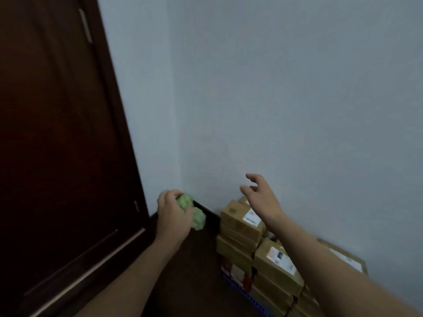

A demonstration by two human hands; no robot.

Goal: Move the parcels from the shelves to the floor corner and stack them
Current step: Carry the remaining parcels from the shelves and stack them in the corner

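Hands, two, both bare, extended toward a room corner. Left hand: fingers curled round one green padded parcel, held in the air just beside the dark skirting board, left of the stacked boxes and apart from them. Right hand: fingers spread wide and slightly bent, holding nothing, seen above the topmost box and apart from it. Cardboard boxes: brown, stacked on the floor in the corner against one pale wall, in at least three columns. Exact number not countable, being blurred and partly hidden by the right forearm. White labels plainly visible on three box tops. One red-and-white box low in the column nearest the corner. One dark wooden door at left. Dark floor between door and boxes.
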